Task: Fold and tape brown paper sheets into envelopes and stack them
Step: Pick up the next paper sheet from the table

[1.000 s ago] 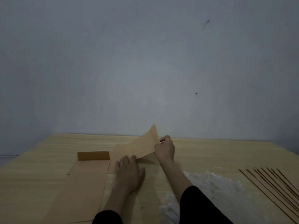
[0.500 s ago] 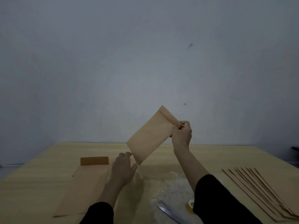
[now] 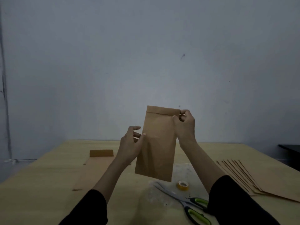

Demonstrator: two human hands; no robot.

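On the right side of the pale wooden table (image 3: 48,184) a fanned stack of flat brown paper envelopes (image 3: 267,181) is laid. Above the table's middle, clear of its top, the folded brown paper envelope (image 3: 158,143) is held upright. Its flap corner is pinched by the right hand (image 3: 185,125) and its left edge is nipped by the left hand (image 3: 129,143). It is best kept flat and laid squarely onto that stack.

One folded envelope (image 3: 158,143), one flat sheet (image 3: 92,172). One tape roll (image 3: 183,185), one pair of scissors (image 3: 183,202). About seven fanned sheets (image 3: 259,181).
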